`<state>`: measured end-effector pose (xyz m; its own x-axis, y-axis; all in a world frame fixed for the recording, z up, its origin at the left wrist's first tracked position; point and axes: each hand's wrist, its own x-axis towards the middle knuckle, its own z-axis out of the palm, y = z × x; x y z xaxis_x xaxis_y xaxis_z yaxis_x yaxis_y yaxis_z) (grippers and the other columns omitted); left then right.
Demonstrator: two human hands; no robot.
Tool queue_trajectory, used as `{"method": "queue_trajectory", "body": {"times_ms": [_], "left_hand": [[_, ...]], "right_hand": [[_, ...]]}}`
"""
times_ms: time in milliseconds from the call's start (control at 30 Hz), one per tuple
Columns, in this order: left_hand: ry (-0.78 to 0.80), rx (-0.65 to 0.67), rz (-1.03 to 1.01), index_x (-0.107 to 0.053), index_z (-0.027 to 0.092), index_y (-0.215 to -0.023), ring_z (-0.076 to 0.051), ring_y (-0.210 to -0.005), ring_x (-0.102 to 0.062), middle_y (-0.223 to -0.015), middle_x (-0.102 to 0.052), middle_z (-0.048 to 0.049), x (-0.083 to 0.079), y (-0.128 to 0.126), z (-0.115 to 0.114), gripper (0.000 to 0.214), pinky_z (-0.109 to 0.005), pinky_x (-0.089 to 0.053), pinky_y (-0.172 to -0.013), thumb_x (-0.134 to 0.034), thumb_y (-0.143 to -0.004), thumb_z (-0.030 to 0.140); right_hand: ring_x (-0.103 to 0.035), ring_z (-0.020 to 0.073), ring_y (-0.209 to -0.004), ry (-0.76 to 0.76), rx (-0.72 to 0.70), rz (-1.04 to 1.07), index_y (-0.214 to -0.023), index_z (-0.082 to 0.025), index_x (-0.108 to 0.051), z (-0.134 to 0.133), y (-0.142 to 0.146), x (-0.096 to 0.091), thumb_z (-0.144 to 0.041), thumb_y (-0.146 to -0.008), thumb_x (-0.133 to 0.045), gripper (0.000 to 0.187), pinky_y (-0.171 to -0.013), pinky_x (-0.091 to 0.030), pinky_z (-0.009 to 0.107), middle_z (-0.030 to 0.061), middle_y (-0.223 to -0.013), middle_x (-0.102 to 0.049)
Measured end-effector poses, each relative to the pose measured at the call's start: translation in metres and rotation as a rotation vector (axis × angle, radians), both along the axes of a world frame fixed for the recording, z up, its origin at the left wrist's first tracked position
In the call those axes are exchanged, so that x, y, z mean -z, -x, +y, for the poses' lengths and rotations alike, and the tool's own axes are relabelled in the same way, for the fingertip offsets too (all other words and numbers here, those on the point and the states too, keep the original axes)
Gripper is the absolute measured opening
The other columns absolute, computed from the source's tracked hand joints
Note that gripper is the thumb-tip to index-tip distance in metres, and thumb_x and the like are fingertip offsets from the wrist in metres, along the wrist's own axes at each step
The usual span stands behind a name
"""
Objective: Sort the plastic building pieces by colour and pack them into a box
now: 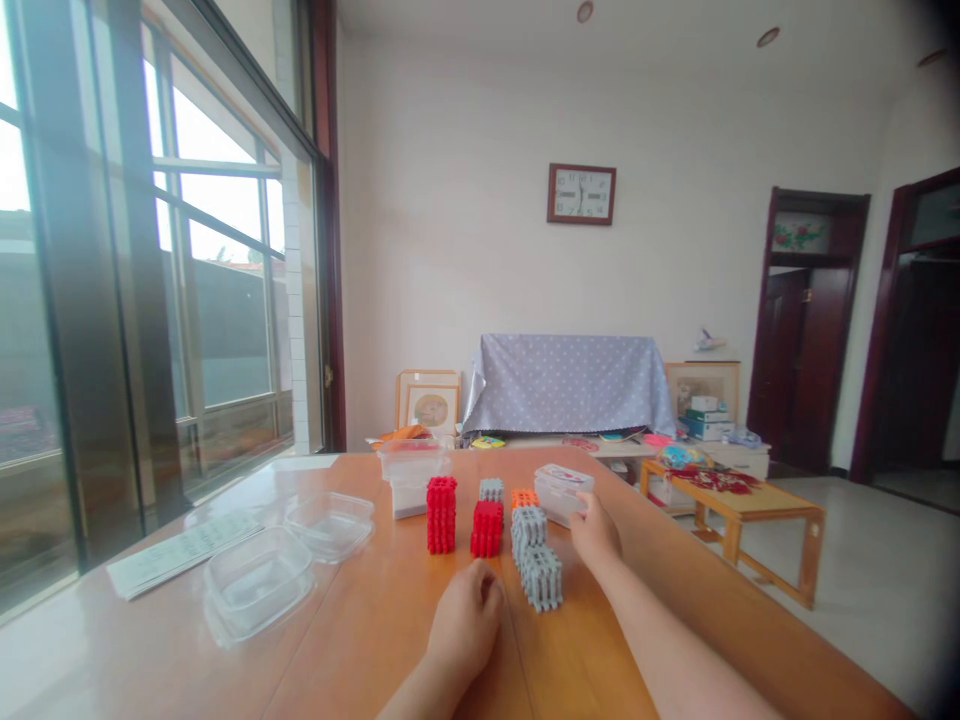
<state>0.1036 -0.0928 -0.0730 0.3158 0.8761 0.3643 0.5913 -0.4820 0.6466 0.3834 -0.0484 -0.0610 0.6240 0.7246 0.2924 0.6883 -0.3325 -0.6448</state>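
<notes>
My left hand [466, 617] rests on the wooden table with its fingers curled closed; anything inside them is hidden. Just beyond it stand a tall red stack of interlocking plastic pieces [442, 515] and a shorter red stack [487, 528]. Behind the shorter one is a small grey stack [492, 490]. To the right, grey interlocking pieces [540, 575] form stacks one behind another, with orange pieces [524, 497] at their far end. My right hand [598, 532] has its fingers at the near right corner of a clear plastic box [561, 497] with a printed top, apparently gripping it.
Clear plastic trays [259, 580] lie at the left of the table [375, 650], beside some paper sheets [184, 550]. Translucent containers [412, 480] stand at the back. A low wooden table [772, 505] stands off to the right, and windows line the left side.
</notes>
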Motion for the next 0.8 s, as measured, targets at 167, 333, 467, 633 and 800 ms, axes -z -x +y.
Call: {"method": "queue_trajectory", "body": {"times_ms": [167,333,467,633,800], "left_hand": [[-0.002,0.003,-0.006,-0.053,0.021,-0.077,-0.016,-0.077,-0.059,-0.081,-0.066,-0.0011,0.000,0.000,0.000,0.013,-0.024,-0.033,-0.065,-0.049,-0.089,0.023],[0.006,0.004,-0.024,-0.053,0.021,-0.077,-0.016,-0.078,-0.059,-0.081,-0.066,-0.0008,0.001,0.000,0.002,0.012,-0.024,-0.034,-0.066,-0.050,-0.089,0.023],[0.003,0.007,-0.040,-0.053,0.021,-0.078,-0.015,-0.077,-0.059,-0.081,-0.066,-0.0009,0.005,0.000,0.004,0.013,-0.023,-0.034,-0.066,-0.049,-0.090,0.024],[0.010,0.016,-0.052,-0.053,0.021,-0.078,-0.016,-0.077,-0.060,-0.081,-0.066,-0.0012,0.006,-0.001,0.005,0.013,-0.024,-0.034,-0.066,-0.049,-0.090,0.024],[0.017,0.018,-0.065,-0.054,0.021,-0.079,-0.016,-0.078,-0.059,-0.081,-0.066,-0.0016,0.004,0.000,0.005,0.013,-0.024,-0.034,-0.066,-0.049,-0.090,0.024]], "right_hand": [[-0.065,0.0244,-0.106,0.043,-0.029,-0.051,-0.141,-0.029,-0.047,0.004,-0.001,-0.004,-0.030,-0.090,-0.050,0.052,-0.085,-0.046,0.031,0.0085,-0.124,-0.066],[-0.067,0.0298,-0.102,0.104,-0.031,-0.087,-0.139,-0.027,-0.049,0.005,-0.002,-0.007,-0.032,-0.089,-0.054,0.051,-0.085,-0.046,0.039,0.0126,-0.115,-0.070],[-0.067,0.0276,-0.097,0.114,-0.025,-0.099,-0.129,-0.026,-0.057,0.004,-0.007,-0.010,-0.034,-0.093,-0.049,0.038,-0.083,-0.046,0.037,0.0112,-0.107,-0.071],[-0.065,0.0237,-0.094,0.089,0.003,-0.118,-0.113,-0.026,-0.063,-0.003,-0.013,-0.010,-0.034,-0.096,-0.041,0.028,-0.078,-0.044,0.032,0.0088,-0.107,-0.069],[-0.064,0.0219,-0.089,0.032,0.045,-0.120,-0.107,-0.026,-0.063,-0.020,-0.021,-0.007,-0.034,-0.097,-0.039,0.027,-0.072,-0.041,0.029,0.0079,-0.105,-0.068]]}}
